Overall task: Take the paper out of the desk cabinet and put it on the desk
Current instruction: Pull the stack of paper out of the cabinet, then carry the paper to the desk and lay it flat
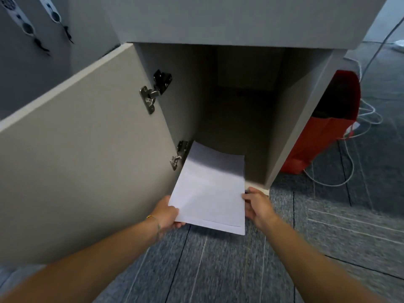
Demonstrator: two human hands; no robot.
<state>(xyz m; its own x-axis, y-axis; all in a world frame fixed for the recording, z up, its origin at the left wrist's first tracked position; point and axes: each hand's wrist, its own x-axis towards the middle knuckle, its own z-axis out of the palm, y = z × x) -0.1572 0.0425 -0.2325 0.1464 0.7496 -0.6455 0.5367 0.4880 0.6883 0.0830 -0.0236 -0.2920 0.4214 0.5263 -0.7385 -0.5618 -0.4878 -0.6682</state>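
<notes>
Two bare arms reach forward over the blue-gray carpet floor point(218, 270). The left hand point(167, 213) has a thin gold bracelet point(152, 217) on its wrist. Its fingers are closed on the near left corner of the paper point(209, 193), with the thumb on top. The right hand point(259, 207) is on the other side. Its fingers touch the right edge of the paper and curl around it.

The paper is white, and a second sheet peeks out at its near edge. The near part is out over the floor. The far part is just inside the open desk cabinet point(240, 101) and bends up a little there.

The cabinet door point(87, 149) is swung open to the left. Two metal hinges, an upper hinge point(153, 92) and a lower hinge point(179, 155), join it to the cabinet. It is dark deep inside.

A red bag point(323, 127) stands on the floor just beside the cabinet's right wall. White cables point(349, 167) lie on the carpet near it. The gray desk point(240, 18) top is above the cabinet.
</notes>
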